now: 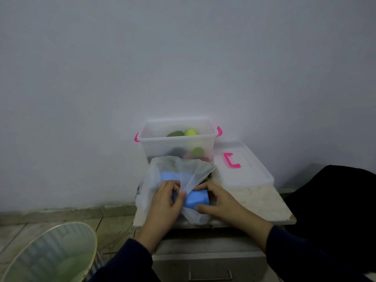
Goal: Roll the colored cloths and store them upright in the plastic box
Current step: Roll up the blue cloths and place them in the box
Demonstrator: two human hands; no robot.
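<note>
A clear plastic box with pink side latches [177, 141] stands at the far edge of a small pale-topped desk [260, 202], against the wall. Inside it rolled cloths stand upright: a bright yellow-green roll [190, 132], an olive-green roll [175, 134] just beside it, and another olive roll [198, 152] nearer the front wall; more dark and pink shapes behind the wall are too blurred to tell. The box's clear lid with a pink handle [242, 167] lies flat at the far right corner of the desk. At the near edge sits a thin translucent white plastic bag [184, 169] holding a light-blue cloth [196, 199]. The left hand [165, 202] pinches a fold of the bag between thumb and fingers. The right hand [218, 202] curls round the blue cloth, thumb below and fingers on top
</note>
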